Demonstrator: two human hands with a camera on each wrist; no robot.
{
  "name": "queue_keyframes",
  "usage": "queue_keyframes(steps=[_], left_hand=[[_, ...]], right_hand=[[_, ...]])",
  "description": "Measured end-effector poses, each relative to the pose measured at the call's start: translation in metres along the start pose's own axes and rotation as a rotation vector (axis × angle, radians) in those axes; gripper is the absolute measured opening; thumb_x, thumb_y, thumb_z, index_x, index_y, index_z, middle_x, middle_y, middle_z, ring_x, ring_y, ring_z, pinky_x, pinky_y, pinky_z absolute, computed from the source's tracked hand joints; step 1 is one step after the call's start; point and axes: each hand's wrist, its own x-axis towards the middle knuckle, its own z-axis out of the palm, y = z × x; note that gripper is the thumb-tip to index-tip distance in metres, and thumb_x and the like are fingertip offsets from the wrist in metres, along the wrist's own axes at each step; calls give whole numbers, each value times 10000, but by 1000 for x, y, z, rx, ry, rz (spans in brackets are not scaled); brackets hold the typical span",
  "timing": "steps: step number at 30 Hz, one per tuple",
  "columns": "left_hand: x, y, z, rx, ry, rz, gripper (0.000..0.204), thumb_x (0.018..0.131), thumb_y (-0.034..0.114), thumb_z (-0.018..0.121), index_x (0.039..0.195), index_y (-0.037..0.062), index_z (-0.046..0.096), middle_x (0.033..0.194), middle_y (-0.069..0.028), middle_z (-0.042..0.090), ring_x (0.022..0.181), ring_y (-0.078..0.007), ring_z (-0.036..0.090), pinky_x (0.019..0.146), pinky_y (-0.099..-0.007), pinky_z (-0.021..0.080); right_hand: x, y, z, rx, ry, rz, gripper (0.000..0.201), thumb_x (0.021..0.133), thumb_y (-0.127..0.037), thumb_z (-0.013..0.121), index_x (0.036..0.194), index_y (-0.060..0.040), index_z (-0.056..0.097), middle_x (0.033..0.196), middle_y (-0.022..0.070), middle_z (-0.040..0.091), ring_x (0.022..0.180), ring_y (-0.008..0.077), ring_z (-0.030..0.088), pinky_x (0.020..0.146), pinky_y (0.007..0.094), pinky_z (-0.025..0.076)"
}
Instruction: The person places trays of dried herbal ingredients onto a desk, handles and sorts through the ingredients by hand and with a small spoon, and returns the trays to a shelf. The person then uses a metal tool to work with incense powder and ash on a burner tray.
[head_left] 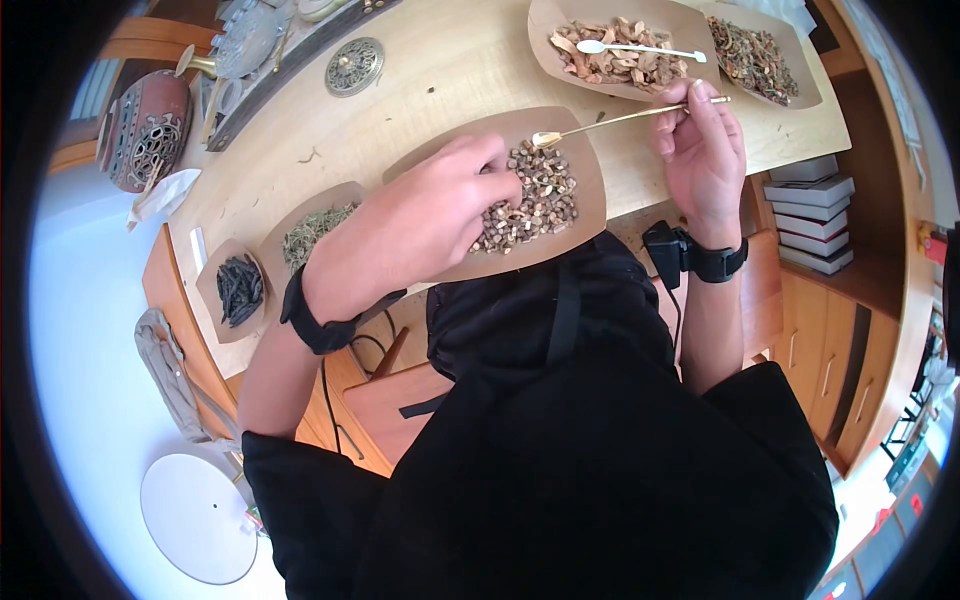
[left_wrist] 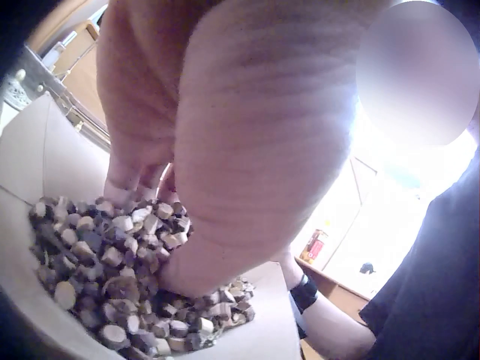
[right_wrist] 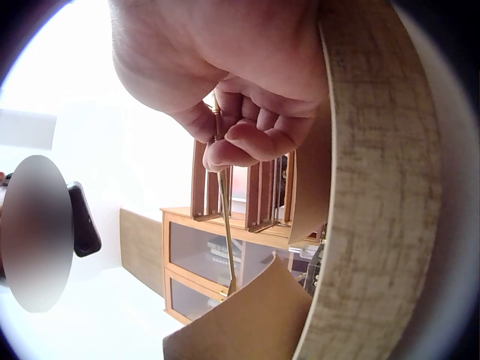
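A brown paper tray (head_left: pixel 590 205) in the middle of the table holds many small chopped dried stem pieces (head_left: pixel 545 205). My left hand (head_left: pixel 425 205) reaches over this tray from the left with bent fingers. In the left wrist view its thumb (left_wrist: pixel 202 266) and fingertips sink among the stem pieces (left_wrist: pixel 112 255), with pieces between them. My right hand (head_left: pixel 708 150) pinches the thin handle of a long brass spoon (head_left: pixel 625 118) between thumb and fingers. The spoon's small bowl lies over the far edge of the stem pieces. The right wrist view also shows the spoon handle (right_wrist: pixel 227 225) slanting down.
Wood shavings (head_left: pixel 620 62) fill a tray at the back, with a white spoon (head_left: pixel 640 50) on top. Mixed herbs (head_left: pixel 755 62) lie beside it. Green herbs (head_left: pixel 310 235) and dark strips (head_left: pixel 240 290) are left. A metal openwork disc (head_left: pixel 354 67) lies behind; a patterned pot (head_left: pixel 150 120) stands far left.
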Motion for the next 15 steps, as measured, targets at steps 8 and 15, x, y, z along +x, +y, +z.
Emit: queue_keyframes(steps=[8, 15], left_hand=[[3, -3, -17, -201, -14, -197, 228, 869, -68, 691, 1086, 1, 715, 1015, -90, 715, 893, -220, 694, 787, -353, 556], [-1, -2, -25, -750, 14, -480, 189, 982, 39, 690, 1148, -50, 714, 1050, -83, 743, 944, -111, 705, 803, -235, 573]], right_hand=[[1, 0, -2, -18, -3, 7, 243, 1076, -182, 571, 894, -35, 636, 1075, 141, 723, 753, 149, 623, 612, 277, 474], [0, 1, -2, -33, 5, -8, 237, 1075, -189, 575, 899, -43, 638, 1071, 139, 722, 753, 147, 617, 613, 276, 473]])
